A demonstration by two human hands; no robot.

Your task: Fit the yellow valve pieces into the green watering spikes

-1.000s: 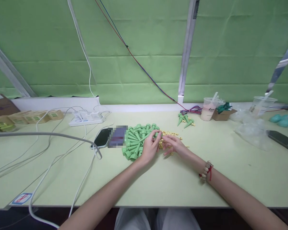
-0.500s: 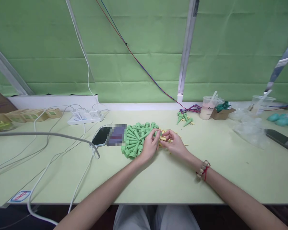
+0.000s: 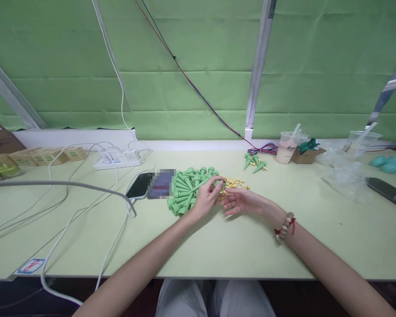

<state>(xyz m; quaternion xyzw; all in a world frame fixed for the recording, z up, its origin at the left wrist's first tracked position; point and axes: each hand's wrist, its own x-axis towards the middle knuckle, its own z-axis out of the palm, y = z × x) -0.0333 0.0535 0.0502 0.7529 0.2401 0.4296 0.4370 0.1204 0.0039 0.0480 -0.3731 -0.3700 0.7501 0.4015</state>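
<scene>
My left hand [image 3: 206, 196] is closed around a green plastic spike, mostly hidden by the fingers; its wider end shows near the fingertips. Just to the right, my right hand [image 3: 242, 201] is turned palm inward with its fingers apart and nothing visible in it. A pile of green cone-shaped spikes [image 3: 184, 194] lies under and left of my left hand. Small yellow plastic pieces [image 3: 236, 182] are scattered behind my right hand. Farther back are several green spikes with yellow pieces on them [image 3: 259, 167].
Two phones, one dark [image 3: 139, 186] and one blurred out [image 3: 161, 184], lie left of the pile. White cables run from a power strip [image 3: 119, 160] across the left side. A drink cup [image 3: 285, 149], a small carton [image 3: 304, 156], plastic bags [image 3: 343, 178] and another phone [image 3: 389, 193] are at right.
My right hand has drawn away from the left, moving slightly down, and its pinch on a yellow piece has opened. My left hand stays nearly in place.
</scene>
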